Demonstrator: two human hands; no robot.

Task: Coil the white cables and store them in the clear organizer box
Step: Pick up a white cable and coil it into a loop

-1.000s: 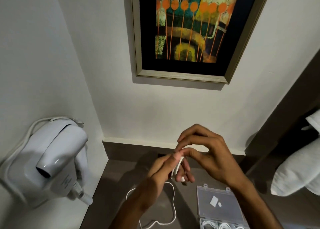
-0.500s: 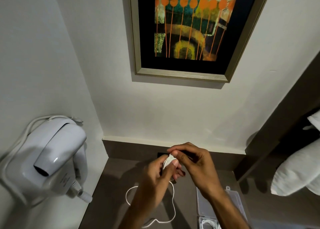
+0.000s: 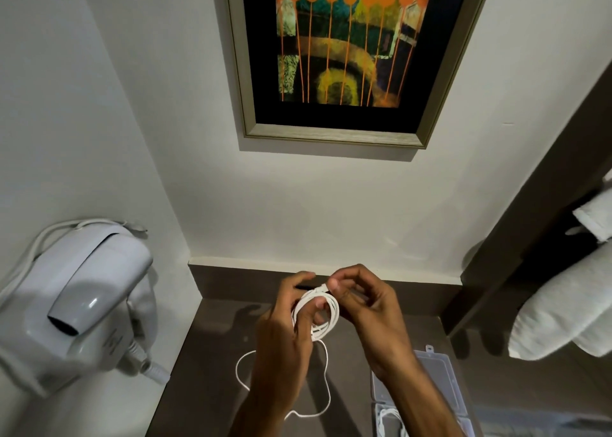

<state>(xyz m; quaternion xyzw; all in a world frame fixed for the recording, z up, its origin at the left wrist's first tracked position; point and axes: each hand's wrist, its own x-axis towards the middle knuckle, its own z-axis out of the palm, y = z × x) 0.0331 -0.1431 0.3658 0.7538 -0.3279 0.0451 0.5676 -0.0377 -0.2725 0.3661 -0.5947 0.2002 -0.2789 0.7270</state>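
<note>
Head view, lower centre of the frame: left hand (image 3: 284, 324) closed around a white cable (image 3: 323, 314), several loops wound over its fingers, thumb pressed inside the ring. Just right of it, right hand (image 3: 364, 304) pinching the top of the same coil between thumb and forefinger, other fingers curled loosely behind. Both hands raised above a dark brown counter (image 3: 212, 354).

Below the coil, loose tail of the cable hanging down and lying on the counter in a wavy open loop, toward the bottom centre of the frame. Not coiled yet, that part.

Lower right: clear organizer box (image 3: 433, 370) on the counter, lid open, largely covered by the right forearm. In its near compartments, at the bottom edge, more white cable (image 3: 387, 418) already stored; number of pieces impossible to tell.

Left side of the frame: white wall-mounted hair dryer (image 3: 82, 301), nozzle pointing down and left, cord looped over its top.

Upper centre: framed painting (image 3: 344, 49) with orange discs on thin stems, hung on a pale wall.

Right edge: rolled white towels (image 3: 563, 307) beside a dark vertical panel.
</note>
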